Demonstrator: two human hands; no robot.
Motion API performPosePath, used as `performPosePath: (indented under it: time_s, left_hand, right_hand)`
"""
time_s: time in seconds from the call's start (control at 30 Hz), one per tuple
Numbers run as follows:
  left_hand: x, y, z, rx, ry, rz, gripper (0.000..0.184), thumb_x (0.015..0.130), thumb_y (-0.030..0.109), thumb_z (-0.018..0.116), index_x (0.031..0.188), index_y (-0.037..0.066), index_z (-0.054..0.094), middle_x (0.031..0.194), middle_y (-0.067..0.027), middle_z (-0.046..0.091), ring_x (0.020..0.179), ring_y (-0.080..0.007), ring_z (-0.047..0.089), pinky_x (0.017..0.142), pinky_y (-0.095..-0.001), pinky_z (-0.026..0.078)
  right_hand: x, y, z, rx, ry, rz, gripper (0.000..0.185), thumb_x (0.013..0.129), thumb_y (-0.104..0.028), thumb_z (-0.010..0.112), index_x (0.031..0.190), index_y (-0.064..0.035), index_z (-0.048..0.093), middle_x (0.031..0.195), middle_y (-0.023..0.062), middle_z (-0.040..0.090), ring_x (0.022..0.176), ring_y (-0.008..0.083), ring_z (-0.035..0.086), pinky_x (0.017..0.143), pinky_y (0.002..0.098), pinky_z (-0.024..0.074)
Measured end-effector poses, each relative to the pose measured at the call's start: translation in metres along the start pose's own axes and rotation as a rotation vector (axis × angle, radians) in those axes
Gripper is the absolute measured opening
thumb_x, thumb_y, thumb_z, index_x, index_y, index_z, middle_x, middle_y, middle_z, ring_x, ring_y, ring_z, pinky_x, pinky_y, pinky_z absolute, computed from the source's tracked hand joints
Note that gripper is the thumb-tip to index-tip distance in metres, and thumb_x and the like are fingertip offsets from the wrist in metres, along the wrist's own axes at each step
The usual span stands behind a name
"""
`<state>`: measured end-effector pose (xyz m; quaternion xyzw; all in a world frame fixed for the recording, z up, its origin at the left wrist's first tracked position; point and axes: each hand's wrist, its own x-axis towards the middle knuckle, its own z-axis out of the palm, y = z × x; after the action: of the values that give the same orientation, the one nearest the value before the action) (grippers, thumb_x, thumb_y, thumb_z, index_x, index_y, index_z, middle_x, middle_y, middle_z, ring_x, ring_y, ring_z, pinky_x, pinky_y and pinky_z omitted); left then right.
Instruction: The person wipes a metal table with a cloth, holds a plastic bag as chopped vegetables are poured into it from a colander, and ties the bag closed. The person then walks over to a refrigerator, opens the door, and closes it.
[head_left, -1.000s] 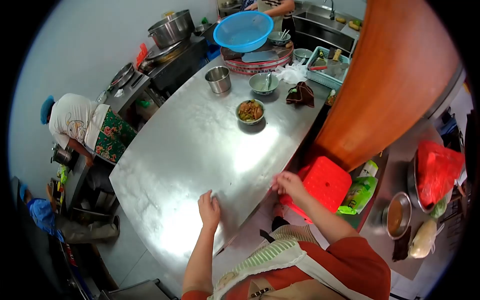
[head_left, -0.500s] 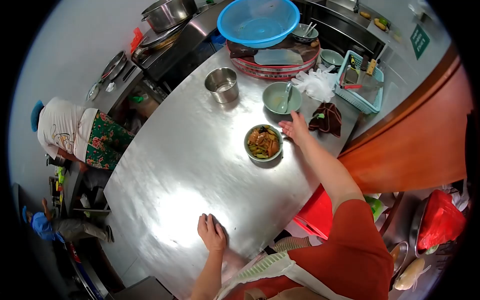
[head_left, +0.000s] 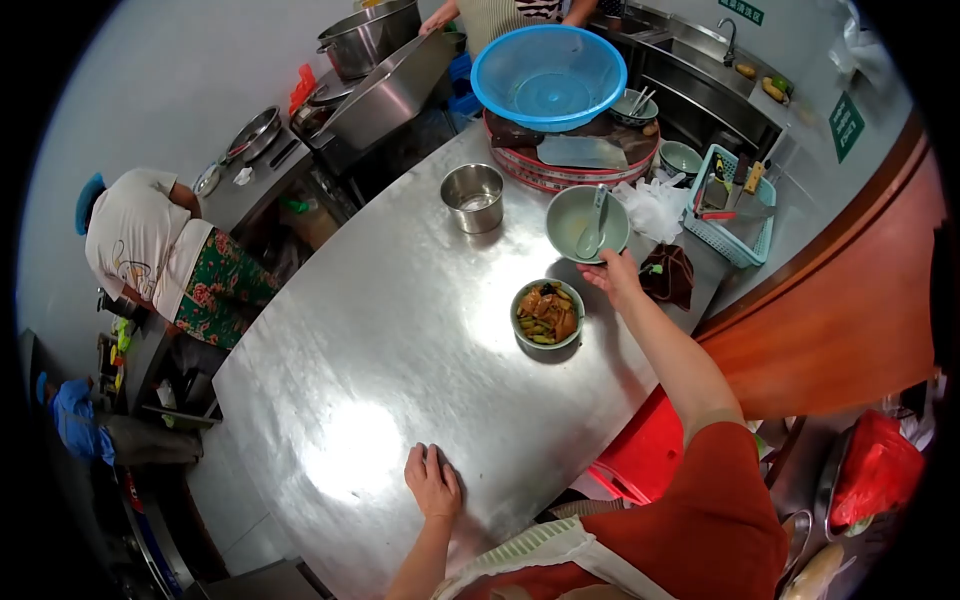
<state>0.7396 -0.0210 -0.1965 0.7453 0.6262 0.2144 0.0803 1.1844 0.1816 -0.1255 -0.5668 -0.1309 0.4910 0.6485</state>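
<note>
My right hand (head_left: 612, 276) grips the near rim of a pale green bowl (head_left: 566, 228), thumb at the edge. Inside that bowl leans a ceramic spoon (head_left: 594, 230) of matching green, with a little pale liquid at the bottom. Just in front stands a second green bowl filled with food (head_left: 548, 314), brown pieces with green vegetables. My left hand (head_left: 433, 483) lies on the steel table (head_left: 380, 370) near its front edge, fingers extended and holding nothing.
A steel pot (head_left: 472, 199) stands left of the bowls. Behind are a cleaver (head_left: 582, 152) and a blue basin (head_left: 548, 80). To the right sit a dark brown cloth (head_left: 668, 277), a white plastic bag (head_left: 650, 206) and a tool basket (head_left: 728, 236). Other people work left and behind.
My right hand has moved from beside the spoon bowl onto its rim and closed there. A person holding a large steel tray has appeared at the back. My left hand stays on the table.
</note>
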Motion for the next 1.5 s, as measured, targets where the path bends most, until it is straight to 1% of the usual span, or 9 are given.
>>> performPosePath:
  time_s: [0.07, 0.37, 0.5, 0.63, 0.83, 1.0, 1.27, 1.37, 1.5]
  left_hand:
    - [-0.003, -0.001, -0.001, -0.015, 0.012, 0.006, 0.041, 0.084, 0.012, 0.058, 0.124, 0.004, 0.054, 0.136, -0.0185, 0.043, 0.126, -0.0374, 0.038, 0.105, -0.048, 0.03]
    - [-0.026, -0.021, -0.007, -0.171, 0.136, 0.036, 0.041, 0.083, 0.014, 0.059, 0.122, 0.003, 0.055, 0.13, -0.0186, 0.048, 0.121, -0.0363, 0.043, 0.104, -0.0443, 0.033]
    - [-0.038, -0.05, -0.014, -0.49, 0.143, -0.089, 0.045, 0.084, 0.016, 0.06, 0.126, 0.003, 0.051, 0.127, -0.0191, 0.05, 0.12, -0.0388, 0.043, 0.104, -0.0464, 0.033]
    - [-0.067, -0.066, -0.068, -1.158, -0.012, -0.431, 0.054, 0.096, 0.022, 0.052, 0.143, 0.005, 0.032, 0.124, -0.0131, 0.053, 0.098, -0.0166, 0.06, 0.081, -0.0287, 0.049]
    - [-0.114, -0.116, -0.139, -1.222, 0.133, -0.605, 0.056, 0.096, 0.028, 0.053, 0.144, 0.006, 0.031, 0.12, -0.0145, 0.056, 0.096, -0.0198, 0.061, 0.08, -0.0315, 0.049]
    - [-0.115, -0.156, -0.168, -1.186, 0.221, -0.64, 0.059, 0.095, 0.03, 0.053, 0.143, 0.007, 0.031, 0.118, -0.0135, 0.058, 0.099, -0.021, 0.061, 0.082, -0.0318, 0.049]
    - [-0.061, -0.181, -0.16, -1.161, 0.213, -0.686, 0.057, 0.095, 0.028, 0.051, 0.145, 0.009, 0.028, 0.124, -0.0143, 0.056, 0.104, -0.023, 0.061, 0.083, -0.0338, 0.049]
    - [-0.017, -0.206, -0.158, -1.168, 0.447, -0.784, 0.061, 0.097, 0.031, 0.048, 0.147, 0.01, 0.02, 0.134, -0.0171, 0.047, 0.11, -0.0293, 0.058, 0.089, -0.0387, 0.047]
    - [0.029, -0.289, -0.178, -0.957, 0.899, -0.925, 0.073, 0.091, 0.049, 0.052, 0.145, 0.008, 0.026, 0.139, -0.0158, 0.04, 0.114, -0.0306, 0.054, 0.089, -0.0461, 0.044]
  right_hand:
    - [-0.026, -0.009, 0.01, 0.008, -0.06, -0.003, 0.042, 0.085, -0.01, 0.049, 0.125, -0.0054, 0.036, 0.103, 0.0165, 0.063, 0.081, 0.0276, 0.069, 0.062, 0.0312, 0.0558]
    - [-0.196, 0.021, 0.048, -0.129, -0.356, 0.181, 0.04, 0.084, -0.008, 0.047, 0.122, -0.0014, 0.038, 0.098, 0.0211, 0.064, 0.077, 0.0271, 0.07, 0.06, 0.0318, 0.0572]
    - [-0.258, 0.072, 0.059, -0.187, -0.447, 0.293, 0.041, 0.084, -0.008, 0.047, 0.123, -0.0014, 0.038, 0.096, 0.0203, 0.064, 0.075, 0.026, 0.069, 0.059, 0.0317, 0.0566]
    - [-0.328, 0.12, 0.069, -0.244, -0.523, 0.386, 0.041, 0.085, -0.01, 0.049, 0.123, -0.0022, 0.038, 0.096, 0.0182, 0.065, 0.074, 0.0248, 0.068, 0.061, 0.0314, 0.0564]
    - [-0.377, 0.175, 0.073, -0.293, -0.584, 0.51, 0.038, 0.087, -0.011, 0.05, 0.122, -0.0036, 0.038, 0.097, 0.0182, 0.064, 0.077, 0.0251, 0.068, 0.062, 0.032, 0.0565]
    - [-0.372, 0.185, 0.061, -0.268, -0.6, 0.491, 0.039, 0.088, -0.011, 0.047, 0.125, -0.0012, 0.038, 0.094, 0.0181, 0.065, 0.073, 0.0224, 0.068, 0.059, 0.0302, 0.0562]
    - [-0.334, 0.116, 0.02, -0.092, -0.236, 0.236, 0.036, 0.087, -0.012, 0.054, 0.12, -0.0024, 0.041, 0.1, 0.0154, 0.063, 0.07, 0.0251, 0.067, 0.055, 0.0312, 0.0531]
    - [-0.283, 0.094, -0.014, -0.002, -0.143, 0.103, 0.031, 0.086, -0.013, 0.056, 0.114, -0.0037, 0.047, 0.089, 0.0126, 0.064, 0.068, 0.0217, 0.066, 0.053, 0.0301, 0.0505]
    - [-0.196, 0.055, -0.057, 0.032, 0.044, 0.031, 0.027, 0.088, -0.02, 0.057, 0.113, -0.0147, 0.047, 0.09, 0.0077, 0.063, 0.071, 0.018, 0.063, 0.057, 0.0291, 0.0486]
